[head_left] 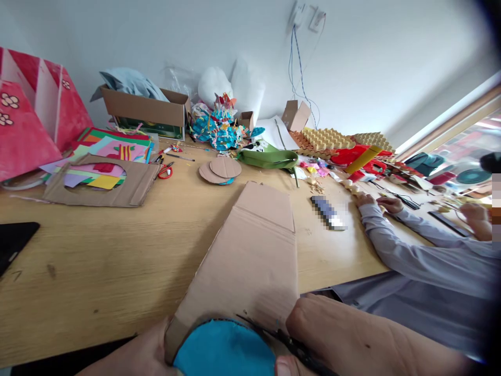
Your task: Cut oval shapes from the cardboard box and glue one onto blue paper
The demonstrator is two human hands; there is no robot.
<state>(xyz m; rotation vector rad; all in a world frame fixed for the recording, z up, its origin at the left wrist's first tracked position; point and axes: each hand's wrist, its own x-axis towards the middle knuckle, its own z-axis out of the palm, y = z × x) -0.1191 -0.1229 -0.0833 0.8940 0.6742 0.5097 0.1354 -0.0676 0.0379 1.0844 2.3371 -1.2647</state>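
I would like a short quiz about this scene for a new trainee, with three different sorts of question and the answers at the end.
1. True or false: the right hand holds a dark tool.

2. Choose one. What colour is the disc beside the left hand?
A) Red
B) Blue
C) Green

3. Fill the gap: in the picture, the cardboard with a hole lies to the ____ of the red scissors.

Key: 1. True. 2. B. 3. left.
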